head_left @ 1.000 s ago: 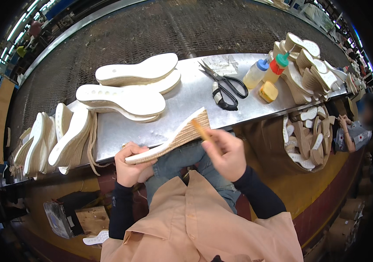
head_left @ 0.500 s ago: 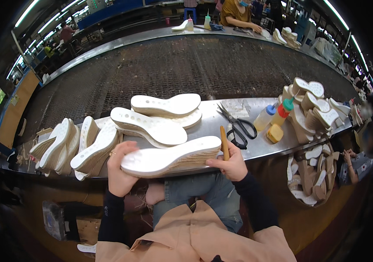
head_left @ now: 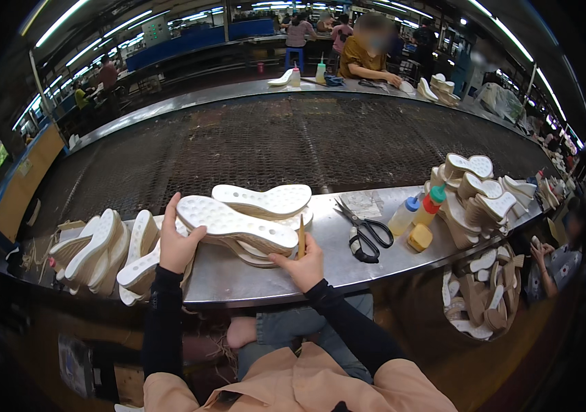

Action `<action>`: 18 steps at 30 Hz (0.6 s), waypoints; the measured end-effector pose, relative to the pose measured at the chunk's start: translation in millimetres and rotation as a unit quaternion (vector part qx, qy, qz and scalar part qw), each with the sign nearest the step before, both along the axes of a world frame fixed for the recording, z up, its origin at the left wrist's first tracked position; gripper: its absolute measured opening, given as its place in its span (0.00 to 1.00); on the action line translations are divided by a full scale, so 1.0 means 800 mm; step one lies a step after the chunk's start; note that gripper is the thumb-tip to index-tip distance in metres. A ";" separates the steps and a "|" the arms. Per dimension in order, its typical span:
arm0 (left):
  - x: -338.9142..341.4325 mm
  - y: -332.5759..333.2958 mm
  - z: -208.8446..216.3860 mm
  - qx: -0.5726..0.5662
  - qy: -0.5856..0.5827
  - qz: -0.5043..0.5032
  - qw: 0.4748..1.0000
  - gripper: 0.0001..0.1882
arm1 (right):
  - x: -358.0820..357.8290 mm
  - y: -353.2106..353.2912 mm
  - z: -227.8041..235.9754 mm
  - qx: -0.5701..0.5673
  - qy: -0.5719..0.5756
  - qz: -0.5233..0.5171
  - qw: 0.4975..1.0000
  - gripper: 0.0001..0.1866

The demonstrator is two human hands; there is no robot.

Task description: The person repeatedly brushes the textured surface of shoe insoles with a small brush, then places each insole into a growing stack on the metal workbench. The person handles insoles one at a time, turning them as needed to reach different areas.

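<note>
Both hands are on a wedge shoe sole [head_left: 238,223] with a white, dimpled top and a woven-looking tan side. It lies over the pile of soles in front of me. My left hand [head_left: 180,242] grips its left end, thumb on the top face and fingers along the far edge. At the right end, my right hand [head_left: 301,264] pinches the sole while a slim wooden stick [head_left: 301,237] stands up between its fingers. Just behind lies another white-topped sole [head_left: 262,199]. The soles underneath are partly hidden.
Black-handled scissors [head_left: 364,233], a blue-capped bottle [head_left: 403,217], a green-capped red bottle [head_left: 430,205] and a yellow block [head_left: 419,237] are right. Soles stand left [head_left: 94,250] and right [head_left: 475,199]. A full basket [head_left: 447,309] sits below; another person [head_left: 365,58] works across the mesh belt [head_left: 238,141].
My hands have carried the sole away from me and slightly left, onto the pile. It has turned to show its dimpled face. The stick has moved left with my right hand.
</note>
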State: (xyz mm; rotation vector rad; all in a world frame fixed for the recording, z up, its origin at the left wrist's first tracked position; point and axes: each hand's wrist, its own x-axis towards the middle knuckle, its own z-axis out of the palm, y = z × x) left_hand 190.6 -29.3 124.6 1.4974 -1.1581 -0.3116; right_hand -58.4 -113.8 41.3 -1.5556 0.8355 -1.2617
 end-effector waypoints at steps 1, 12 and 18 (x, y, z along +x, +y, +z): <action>0.003 -0.004 -0.005 -0.010 0.007 -0.004 1.000 0.44 | 0.001 -0.001 0.000 -0.004 0.010 -0.014 1.000 0.30; -0.018 0.014 -0.026 -0.038 -0.075 0.049 0.995 0.57 | 0.003 -0.008 -0.007 -0.007 0.004 -0.004 1.000 0.31; -0.003 0.109 0.005 0.025 -0.227 0.174 0.958 0.49 | -0.028 -0.009 -0.002 0.034 0.065 -0.037 0.997 0.33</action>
